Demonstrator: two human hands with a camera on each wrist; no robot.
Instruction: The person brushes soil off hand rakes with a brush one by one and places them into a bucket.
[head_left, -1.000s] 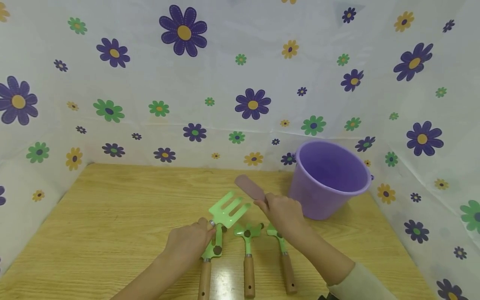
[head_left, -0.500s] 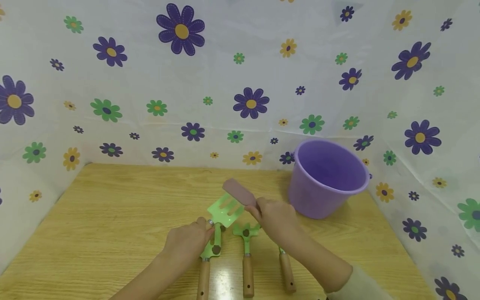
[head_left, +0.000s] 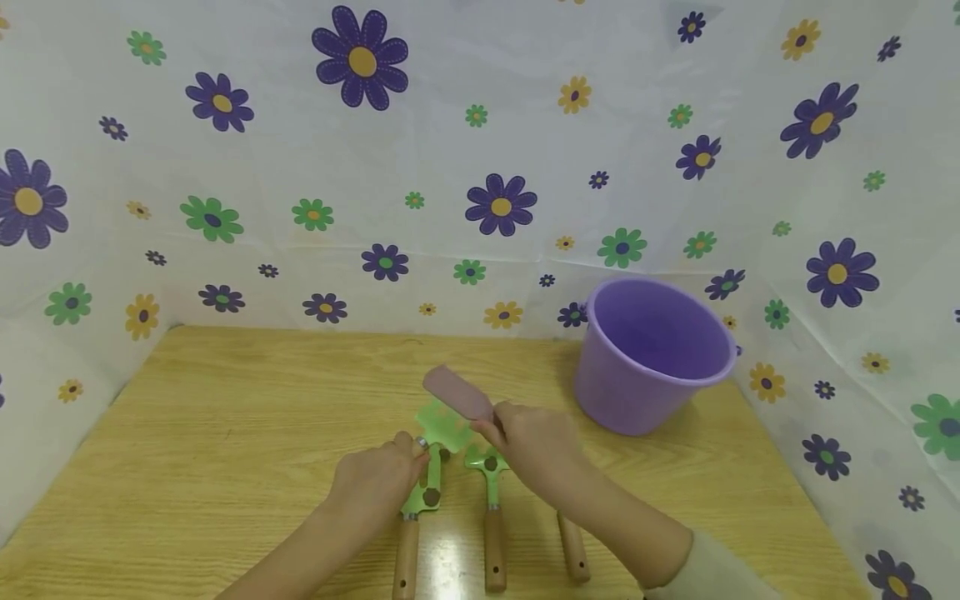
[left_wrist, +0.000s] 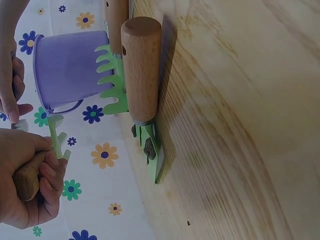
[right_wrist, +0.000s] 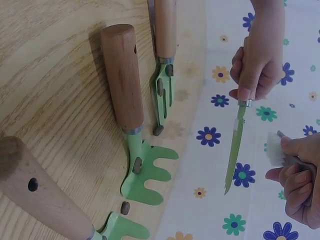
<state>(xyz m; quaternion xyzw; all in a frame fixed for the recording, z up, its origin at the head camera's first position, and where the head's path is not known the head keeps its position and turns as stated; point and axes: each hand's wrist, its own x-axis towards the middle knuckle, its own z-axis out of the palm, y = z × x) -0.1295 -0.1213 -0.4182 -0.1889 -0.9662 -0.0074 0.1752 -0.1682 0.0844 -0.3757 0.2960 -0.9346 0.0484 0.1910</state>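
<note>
Left fingers (left_wrist: 48, 183) grip the green fork (head_left: 441, 427), tines (right_wrist: 233, 165) just beyond them; right fingers (right_wrist: 298, 179) grip a brush (head_left: 457, 394), bristles (right_wrist: 274, 150) near those tines. Brushing seems under way; the next stroke wants steadiness.

Brush bristles (right_wrist: 274, 150) blurred, right-wrist view

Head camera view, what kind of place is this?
Probably an indoor tabletop work spot, not a real garden: a wooden table, a flowered sheet behind and at both sides, and garden tools laid out.
</note>
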